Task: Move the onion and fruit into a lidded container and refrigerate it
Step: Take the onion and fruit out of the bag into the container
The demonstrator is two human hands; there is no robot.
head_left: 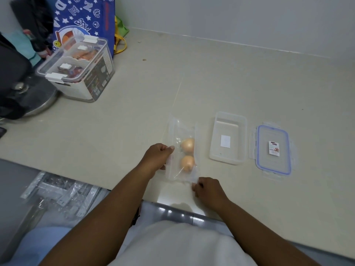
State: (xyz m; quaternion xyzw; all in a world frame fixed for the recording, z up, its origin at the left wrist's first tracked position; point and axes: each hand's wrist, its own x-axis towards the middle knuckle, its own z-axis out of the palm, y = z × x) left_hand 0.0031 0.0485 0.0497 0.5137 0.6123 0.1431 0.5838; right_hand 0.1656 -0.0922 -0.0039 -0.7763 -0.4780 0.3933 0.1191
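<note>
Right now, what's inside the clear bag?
Two round yellowish items lie inside the bag, one beyond the other. The left hand covers its left edge, the right hand its near corner. Nothing else shows.

Pale beige table (211,77), plain, with a few dark specks. Clear bag (181,150), two tan-yellow onions (188,145) inside. Clear, faintly milky container (228,138), white square label on its base. Clear lid (273,149) edged with a blue seal, small white sticker printed in red and black at its middle. Far left, clear box (76,73) with white clips, white perforated insert, orange and dark red contents. Behind it, deep blue tote (82,18) patterned with white stars, letters and cartoon faces, yellow handle beside, a bit of green. Grey-white wall (249,18). Black chair (13,73) on a shiny silver base. White shirt (178,244) at the bottom edge.
</note>
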